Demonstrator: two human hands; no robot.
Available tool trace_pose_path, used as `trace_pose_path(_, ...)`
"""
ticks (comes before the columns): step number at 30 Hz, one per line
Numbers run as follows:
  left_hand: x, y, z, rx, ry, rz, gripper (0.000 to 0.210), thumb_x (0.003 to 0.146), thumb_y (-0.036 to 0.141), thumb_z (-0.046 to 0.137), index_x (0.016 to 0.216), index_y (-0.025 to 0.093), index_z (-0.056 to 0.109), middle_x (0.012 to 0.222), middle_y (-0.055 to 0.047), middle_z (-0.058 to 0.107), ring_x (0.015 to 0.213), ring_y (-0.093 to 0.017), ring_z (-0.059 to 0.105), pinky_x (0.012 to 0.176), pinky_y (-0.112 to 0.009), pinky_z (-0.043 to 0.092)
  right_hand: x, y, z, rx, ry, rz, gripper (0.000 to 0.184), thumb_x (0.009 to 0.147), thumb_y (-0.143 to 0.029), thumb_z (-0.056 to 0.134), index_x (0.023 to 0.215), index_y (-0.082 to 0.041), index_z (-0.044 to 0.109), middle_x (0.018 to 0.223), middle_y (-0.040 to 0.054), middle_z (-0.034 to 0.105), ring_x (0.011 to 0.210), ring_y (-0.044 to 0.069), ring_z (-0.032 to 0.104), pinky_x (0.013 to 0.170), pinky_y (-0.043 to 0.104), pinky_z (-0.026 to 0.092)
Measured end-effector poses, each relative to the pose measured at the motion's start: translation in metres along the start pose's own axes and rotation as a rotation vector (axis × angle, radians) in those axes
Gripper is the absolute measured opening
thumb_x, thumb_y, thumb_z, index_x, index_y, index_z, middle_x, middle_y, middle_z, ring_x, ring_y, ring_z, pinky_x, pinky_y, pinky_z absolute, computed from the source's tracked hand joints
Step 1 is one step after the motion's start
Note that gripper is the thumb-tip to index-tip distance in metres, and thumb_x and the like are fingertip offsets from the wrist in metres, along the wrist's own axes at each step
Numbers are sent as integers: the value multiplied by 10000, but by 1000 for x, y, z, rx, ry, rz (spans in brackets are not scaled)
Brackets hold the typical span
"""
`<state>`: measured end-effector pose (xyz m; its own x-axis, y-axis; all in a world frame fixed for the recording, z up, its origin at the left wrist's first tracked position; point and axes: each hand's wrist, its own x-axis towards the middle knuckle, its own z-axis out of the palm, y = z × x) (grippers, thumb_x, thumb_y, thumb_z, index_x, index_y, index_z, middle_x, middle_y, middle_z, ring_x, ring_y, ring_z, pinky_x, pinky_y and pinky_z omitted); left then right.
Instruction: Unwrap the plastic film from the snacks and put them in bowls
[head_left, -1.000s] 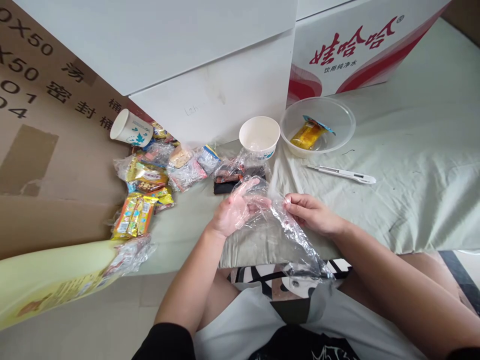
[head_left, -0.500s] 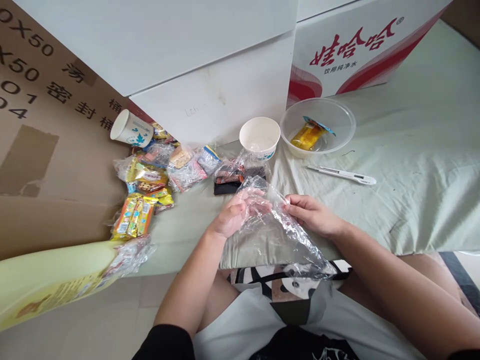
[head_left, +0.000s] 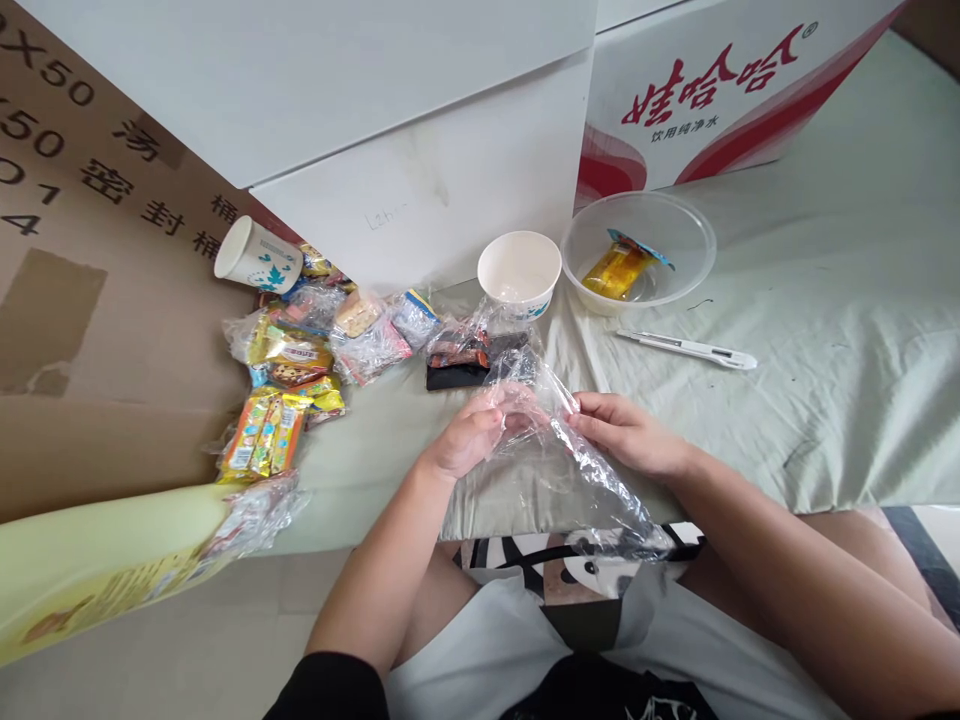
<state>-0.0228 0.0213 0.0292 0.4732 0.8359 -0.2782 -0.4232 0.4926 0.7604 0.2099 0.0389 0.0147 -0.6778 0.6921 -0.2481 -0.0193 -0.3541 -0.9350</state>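
A clear plastic bag [head_left: 592, 475] hangs slack between my hands, its lower end trailing over the table's front edge. My right hand [head_left: 626, 430] pinches the bag's edge between thumb and fingers. My left hand [head_left: 476, 430] has its curled fingers in the film; whether they are inside the bag or behind it, I cannot tell. Just beyond the left fingers lies a black package [head_left: 459, 374] with small wrapped snacks on it. A white paper bowl [head_left: 519, 270] and a clear plastic bowl [head_left: 694, 270] stand farther back, the latter holding a yellow snack packet [head_left: 616, 270].
A white utility knife [head_left: 690, 348] lies on the green cloth [head_left: 825, 400] to the right. Several wrapped snacks [head_left: 296, 355] are heaped at the left beside a tipped paper cup [head_left: 259, 256]. White boxes [head_left: 420, 190] line the back; a pale yellow container [head_left: 97, 560] sits front left.
My left fingers have curled in slightly and the film around them has shifted. The right hand keeps its pinch on the bag. The view has moved a little.
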Motion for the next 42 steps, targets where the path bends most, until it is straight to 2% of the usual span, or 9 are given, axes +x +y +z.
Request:
trace_pose_path(12,-1,-3,-3,181,-2,-103,527,669,327,912,1152,210,736,1081,-82,789,965,-208,728,843,-294,527,1,0,1,-12,20,21,517,854,-684,668,801,-174,596,719,-8,551,633,108,461,576,261,359)
trace_pose_path(17,-1,2,-3,256,256,0,178,721,299,803,692,140,730,665,-55,739,601,-155,665,608,-266,508,3,0,1,-27,1,-8,531,855,-701,653,755,-189,551,629,-34,518,570,92,413,548,253,334)
trace_pose_path(21,1,11,-13,147,442,96,191,700,321,771,686,156,675,597,-23,695,540,-154,651,502,-239,467,2,-1,2,-21,7,-14,521,865,-695,649,763,-194,545,589,-45,510,549,89,430,544,247,350)
trace_pose_path(24,0,14,-15,36,438,203,463,707,502,825,1059,245,668,882,-15,774,813,-180,737,656,-257,559,1,0,4,16,65,-10,519,858,-703,653,780,-206,525,572,-63,475,510,84,422,497,239,337)
trace_pose_path(29,-7,11,-6,106,238,63,1227,589,496,953,1551,459,192,1344,-88,681,1173,-228,677,911,-365,577,2,3,10,161,227,-28,534,828,-740,656,842,-235,482,642,-62,505,465,80,419,424,236,300)
trace_pose_path(33,-4,2,5,119,192,24,1405,647,419,946,1585,476,-98,1136,-32,763,1019,-197,747,869,-323,578,4,5,13,138,225,-92,521,827,-727,668,869,-238,496,627,-66,496,484,89,452,457,244,338)
trace_pose_path(37,3,-4,11,179,223,64,1403,707,320,911,1598,408,-169,774,67,754,641,-142,729,625,-228,544,4,6,11,62,253,-100,496,865,-644,673,1095,-225,541,619,-61,558,499,100,499,475,254,357)
trace_pose_path(40,2,-1,9,207,317,140,1371,718,278,881,1601,404,-159,743,81,751,576,-125,702,533,-189,503,3,8,9,65,346,-127,760,873,-573,697,1462,-261,332,722,-28,681,533,133,585,497,274,404)
trace_pose_path(42,0,2,5,201,372,211,1359,726,264,864,1593,423,-171,760,89,755,584,-114,698,541,-186,515,2,10,8,66,383,-152,775,882,-555,696,1483,-296,282,756,-19,708,529,143,608,505,284,434)
